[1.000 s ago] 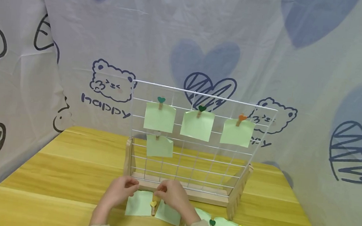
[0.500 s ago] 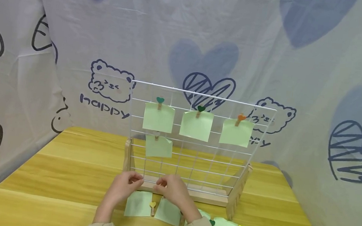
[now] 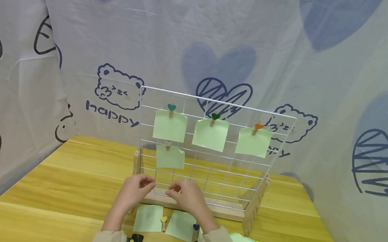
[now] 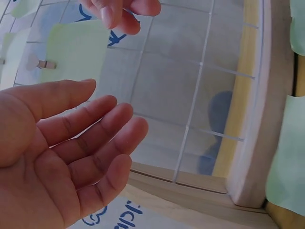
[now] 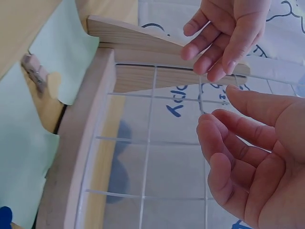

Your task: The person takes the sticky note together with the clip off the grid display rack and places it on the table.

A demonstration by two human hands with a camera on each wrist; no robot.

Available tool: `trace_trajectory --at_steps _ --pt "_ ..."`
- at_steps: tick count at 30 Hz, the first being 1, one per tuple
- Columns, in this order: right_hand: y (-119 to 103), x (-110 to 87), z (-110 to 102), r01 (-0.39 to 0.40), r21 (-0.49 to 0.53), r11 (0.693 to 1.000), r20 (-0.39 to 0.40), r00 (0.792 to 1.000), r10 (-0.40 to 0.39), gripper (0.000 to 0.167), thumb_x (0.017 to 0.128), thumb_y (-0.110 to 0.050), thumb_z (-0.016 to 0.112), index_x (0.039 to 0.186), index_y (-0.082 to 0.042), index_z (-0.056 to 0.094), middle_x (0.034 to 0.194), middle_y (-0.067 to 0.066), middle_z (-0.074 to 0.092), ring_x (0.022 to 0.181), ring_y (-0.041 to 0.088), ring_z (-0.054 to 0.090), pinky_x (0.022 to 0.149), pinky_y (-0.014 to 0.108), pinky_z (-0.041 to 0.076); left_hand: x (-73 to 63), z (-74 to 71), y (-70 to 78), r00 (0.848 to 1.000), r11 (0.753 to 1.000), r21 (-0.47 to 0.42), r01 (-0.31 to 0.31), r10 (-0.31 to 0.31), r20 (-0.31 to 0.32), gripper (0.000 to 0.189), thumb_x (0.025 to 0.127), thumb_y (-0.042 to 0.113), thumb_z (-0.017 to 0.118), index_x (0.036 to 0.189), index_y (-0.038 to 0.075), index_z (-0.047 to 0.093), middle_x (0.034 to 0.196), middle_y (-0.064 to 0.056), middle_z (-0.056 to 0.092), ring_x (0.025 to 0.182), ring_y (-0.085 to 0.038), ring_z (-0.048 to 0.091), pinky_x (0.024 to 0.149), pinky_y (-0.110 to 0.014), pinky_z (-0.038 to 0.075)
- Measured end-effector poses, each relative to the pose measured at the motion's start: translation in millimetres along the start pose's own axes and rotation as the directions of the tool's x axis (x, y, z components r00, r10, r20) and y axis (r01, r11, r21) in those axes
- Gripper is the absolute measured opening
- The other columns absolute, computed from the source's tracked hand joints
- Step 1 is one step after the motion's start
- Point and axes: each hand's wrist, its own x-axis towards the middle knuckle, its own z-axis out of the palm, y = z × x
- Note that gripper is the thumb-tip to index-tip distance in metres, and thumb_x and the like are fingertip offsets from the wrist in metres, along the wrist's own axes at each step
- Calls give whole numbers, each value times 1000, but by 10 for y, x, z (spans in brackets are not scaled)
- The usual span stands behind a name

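In the head view my left hand point(image 3: 134, 190) and right hand point(image 3: 187, 195) hover before the lower part of a white wire grid point(image 3: 209, 180), a gap between them. The left wrist view shows my left hand point(image 4: 71, 152) with loosely bent fingers and nothing in them. Loosely curled, my right hand point(image 5: 257, 152) holds nothing either. A pale green note point(image 3: 170, 157) hangs just above the hands, pinned by a small clothespin point(image 4: 45, 64). Along the grid's upper part hang several more green notes, such as one under a teal heart clothespin point(image 3: 171, 109) and one under an orange heart clothespin point(image 3: 257, 127).
The grid stands in a wooden base point(image 3: 220, 211) on a wood-grain table point(image 3: 70, 187). In front lie several green notes, including one sheet point(image 3: 148, 219), with a pale yellow heart clothespin point(image 3: 163, 223), a blue heart clothespin point(image 3: 196, 229) and a bright yellow one. A printed curtain point(image 3: 159, 37) closes off the back.
Both hands have risen from just above the table notes to the grid's lower wires. The second note and the blue heart clothespin now show more, while the right sleeve covers the green heart clothespin.
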Motion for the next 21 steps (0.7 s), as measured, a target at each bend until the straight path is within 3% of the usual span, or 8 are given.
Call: trace_trajectory --at_steps 5,13,21 --pt "-33 19 -63 6 61 998 -19 1000 -5 17 83 -21 63 87 -5 66 69 -3 59 47 6 50 42 21 41 30 -35 78 1000 1000 18 -16 16 -19 15 85 10 59 95 -1 64 86 -5 63 78 -18 57 69 -34 48" --pt "-99 69 -135 24 84 996 -63 998 -19 16 83 -19 63 86 -4 67 73 0 62 50 8 52 44 20 43 81 -60 175 998 998 40 -54 55 -28 16 85 10 59 96 0 64 89 -7 64 81 -21 58 71 -36 49" --pt "-181 115 -263 47 51 998 -110 993 -41 15 84 -19 63 86 -4 67 75 2 62 48 5 50 44 19 43 139 -90 279 995 995 54 -84 86 -39 17 85 10 58 95 -2 64 87 -8 64 80 -21 58 69 -36 49"
